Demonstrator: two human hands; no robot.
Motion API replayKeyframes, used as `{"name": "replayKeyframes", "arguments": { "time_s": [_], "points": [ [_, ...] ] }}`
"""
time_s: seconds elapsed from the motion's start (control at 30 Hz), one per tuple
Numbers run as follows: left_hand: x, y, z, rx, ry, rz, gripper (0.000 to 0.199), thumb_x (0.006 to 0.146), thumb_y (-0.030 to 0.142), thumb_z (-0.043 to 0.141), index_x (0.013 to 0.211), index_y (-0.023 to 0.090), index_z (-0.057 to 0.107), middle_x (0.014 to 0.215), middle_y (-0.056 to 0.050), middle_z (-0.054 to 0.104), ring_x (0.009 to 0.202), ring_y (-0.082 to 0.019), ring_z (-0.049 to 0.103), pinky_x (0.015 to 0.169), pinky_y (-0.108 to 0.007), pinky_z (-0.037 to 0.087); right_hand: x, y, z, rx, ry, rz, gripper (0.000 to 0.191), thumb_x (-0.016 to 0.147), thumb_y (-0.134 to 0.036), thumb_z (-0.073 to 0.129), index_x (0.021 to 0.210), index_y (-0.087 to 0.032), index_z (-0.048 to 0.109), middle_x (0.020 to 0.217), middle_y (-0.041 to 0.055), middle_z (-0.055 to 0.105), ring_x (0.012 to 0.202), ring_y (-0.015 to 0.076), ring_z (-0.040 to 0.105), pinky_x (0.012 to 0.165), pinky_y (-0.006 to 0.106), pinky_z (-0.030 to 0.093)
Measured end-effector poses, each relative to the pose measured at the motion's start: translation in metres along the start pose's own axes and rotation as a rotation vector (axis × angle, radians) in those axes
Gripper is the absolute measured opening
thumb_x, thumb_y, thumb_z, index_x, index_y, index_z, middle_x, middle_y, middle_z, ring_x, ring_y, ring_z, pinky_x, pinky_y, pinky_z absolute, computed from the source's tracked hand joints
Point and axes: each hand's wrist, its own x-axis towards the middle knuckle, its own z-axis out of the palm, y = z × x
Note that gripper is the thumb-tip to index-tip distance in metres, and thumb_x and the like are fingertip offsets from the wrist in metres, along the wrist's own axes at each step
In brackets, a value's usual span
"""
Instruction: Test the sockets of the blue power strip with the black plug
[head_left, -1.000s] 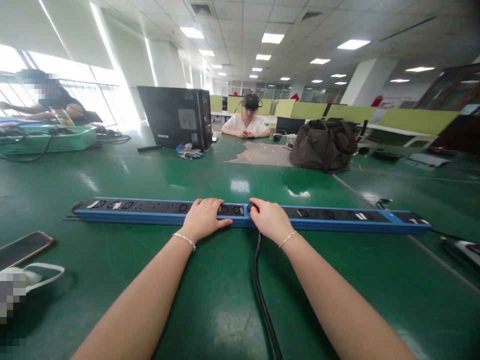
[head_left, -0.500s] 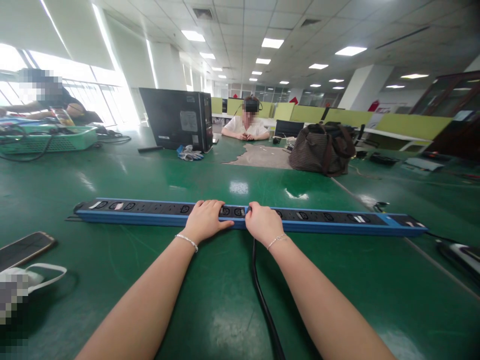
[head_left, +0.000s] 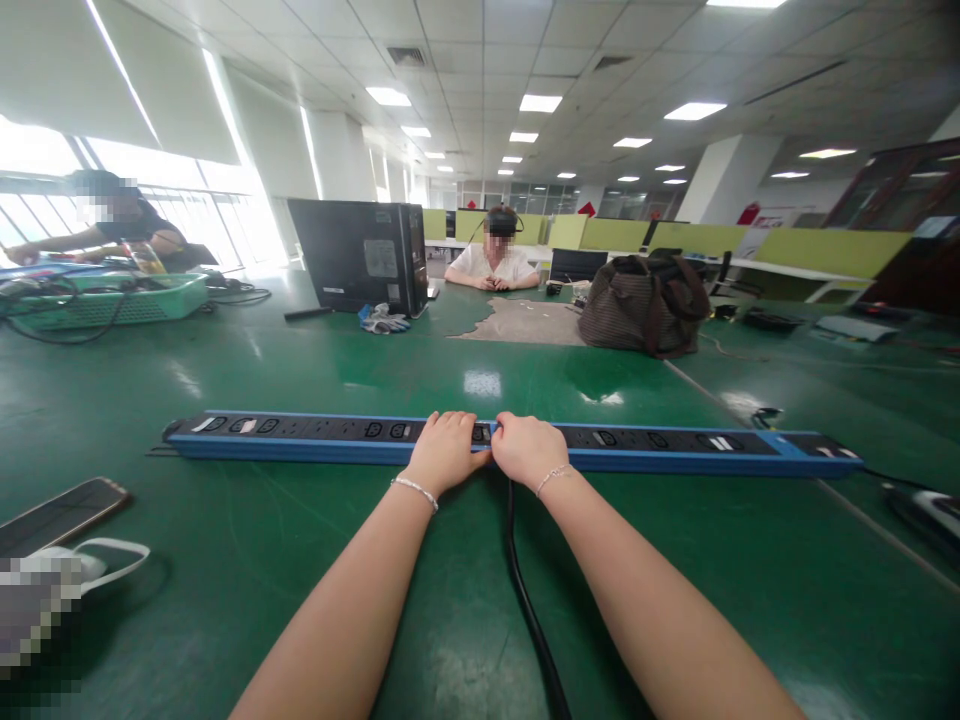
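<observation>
- The long blue-and-black power strip (head_left: 607, 460) lies crosswise on the table in front of the person, sockets facing up.
- The left hand (head_left: 446, 450) clasps it near the middle, fingers over the top and thumb stretched along the near side; I can't tell whether that thumb touches the other hand.
- The right hand (head_left: 529, 448), just beside it, is curled tightly around the upper end of a black cord (head_left: 520, 580); whatever tops that cord is hidden inside the fist.
- To do this well, I'd say, let the left palm bear straight down so the strip can't skid or rock.
- The right wrist should work square to the socket face, without twisting, and the grip belongs on the hard end rather than the cord.
- Slack in the cord looks useful; a tug from below could tilt the work.
- The glossy green table (head_left: 262, 580) looks slippery to me, with scratches and a worn grey patch (head_left: 517, 318) farther back.
- Around it I see a phone (head_left: 64, 515), a green basket (head_left: 161, 303) of cables, a computer case (head_left: 360, 255), gloves (head_left: 384, 319) and a brown bag (head_left: 641, 305).
- One person (head_left: 495, 255) sits opposite, another by the bright windows; ceiling lights (head_left: 540, 103) run back over yellow-green partitions (head_left: 622, 233).
</observation>
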Motion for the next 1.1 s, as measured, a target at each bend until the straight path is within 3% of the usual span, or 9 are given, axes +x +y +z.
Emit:
{"name": "replayKeyframes", "arguments": {
  "time_s": [0.33, 0.57, 0.67, 0.8, 1.1],
  "points": [
    [-0.006, 0.0, 0.005, 0.021, 0.079, 0.008, 0.05, 0.079, 0.046, 0.047, 0.118, 0.014, 0.048, 0.119, -0.014, 0.056, 0.113, -0.025, 0.047, 0.101, -0.042, 0.028, -0.005, -0.006, 0.006, -0.054, 0.04, -0.011, 0.032, 0.085, -0.028, 0.032, 0.097, -0.015, 0.059, 0.082, 0.0127, 0.067, 0.076, 0.023, 0.065, 0.068, 0.032, 0.044],
    [-0.007, 0.003, 0.007, 0.031, 0.127, 0.043, 0.052, 0.08, 0.048, 0.046, 0.121, 0.017, 0.047, 0.121, -0.011, 0.056, 0.113, -0.025, 0.047, 0.1, -0.042, 0.028, -0.011, 0.004, 0.015, 0.07, 0.088, 0.032, 0.041, 0.085, -0.033, 0.033, 0.123, -0.029, 0.049, 0.098, 0.0071, 0.067, 0.084, 0.0229, 0.064, 0.073, 0.034, 0.044],
    [-0.007, 0.002, 0.008, 0.033, 0.128, 0.039, 0.051, 0.08, 0.047, 0.046, 0.121, 0.017, 0.048, 0.12, -0.011, 0.056, 0.111, -0.025, 0.048, 0.1, -0.041, 0.028, -0.012, 0.007, 0.016, 0.117, 0.094, 0.034, 0.049, 0.079, -0.031, 0.042, 0.128, -0.026, 0.045, 0.098, 0.008, 0.067, 0.085, 0.0227, 0.063, 0.073, 0.033, 0.045],
    [-0.006, 0.002, 0.007, 0.036, 0.124, 0.05, 0.051, 0.08, 0.049, 0.046, 0.122, 0.019, 0.048, 0.12, -0.01, 0.056, 0.111, -0.024, 0.048, 0.099, -0.041, 0.029, -0.011, 0.008, 0.02, 0.221, 0.137, 0.097, 0.046, 0.074, -0.03, 0.047, 0.12, -0.023, 0.052, 0.093, 0.0079, 0.068, 0.083, 0.0222, 0.063, 0.074, 0.031, 0.045],
    [-0.005, 0.003, 0.007, 0.078, 0.124, 0.032, 0.048, 0.078, 0.051, 0.048, 0.12, 0.028, 0.05, 0.114, -0.005, 0.058, 0.106, -0.022, 0.05, 0.095, -0.038, 0.031, -0.01, 0.012, 0.033, 0.516, 0.257, 0.082, 0.04, 0.071, -0.026, 0.05, 0.109, -0.022, 0.061, 0.094, 0.0031, 0.068, 0.085, 0.0173, 0.062, 0.081, 0.026, 0.044]
  ]
}}
